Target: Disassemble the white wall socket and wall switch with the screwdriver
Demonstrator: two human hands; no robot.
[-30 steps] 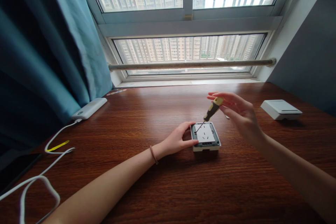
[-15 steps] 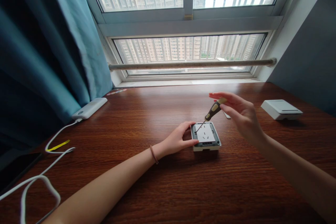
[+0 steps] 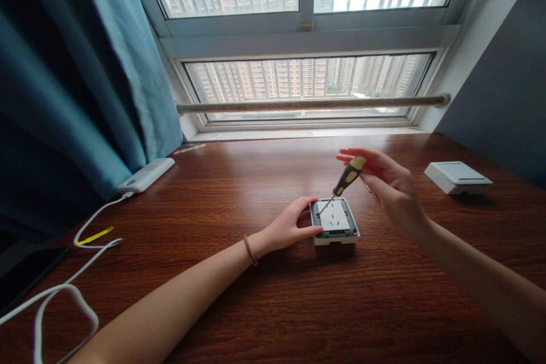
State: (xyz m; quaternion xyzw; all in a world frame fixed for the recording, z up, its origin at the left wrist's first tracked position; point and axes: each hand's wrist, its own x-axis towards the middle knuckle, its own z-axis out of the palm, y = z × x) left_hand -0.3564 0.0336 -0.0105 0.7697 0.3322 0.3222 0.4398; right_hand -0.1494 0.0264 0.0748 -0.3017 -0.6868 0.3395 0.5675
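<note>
A square wall socket (image 3: 335,222) with a grey frame and white centre lies face up on the wooden table (image 3: 273,296). My left hand (image 3: 290,226) grips its left edge, thumb at the front and fingers at the back. My right hand (image 3: 386,182) holds a small screwdriver (image 3: 343,182) with a yellow and black handle by its top, fingers pinched round it. The shaft slants down to the left and its tip rests at the socket's left side.
A white switch plate (image 3: 457,177) lies at the right of the table. A white power bank (image 3: 145,175) with a white cable (image 3: 72,290) sits at the left by the teal curtain (image 3: 77,85). A dark tablet edge (image 3: 21,278) shows at far left. The window sill runs behind.
My right hand's fingers have shifted slightly round the screwdriver handle, which stays with its tip on the socket. My left hand and the socket have not moved.
</note>
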